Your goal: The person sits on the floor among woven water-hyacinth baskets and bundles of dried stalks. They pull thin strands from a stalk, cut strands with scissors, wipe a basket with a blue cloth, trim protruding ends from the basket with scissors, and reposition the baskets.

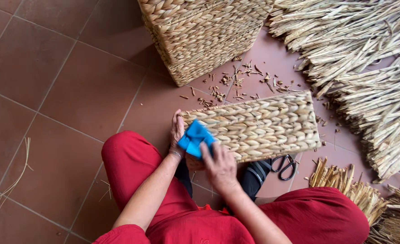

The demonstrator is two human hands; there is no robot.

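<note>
A woven straw basket (263, 126) lies on its side between my knees, its flat braided face up. My left hand (177, 131) grips the basket's left end. My right hand (219, 167) presses a bright blue cloth (194, 138) against the basket's near left corner. My legs in red trousers frame the bottom of the view.
A taller woven basket (200, 36) stands behind on the red floor tiles. Bundles of dried straw stalks (367, 68) fill the right side, with more at the lower right (358, 190). Black scissors (287, 165) lie under the basket's near edge. Straw clippings (236, 86) litter the floor.
</note>
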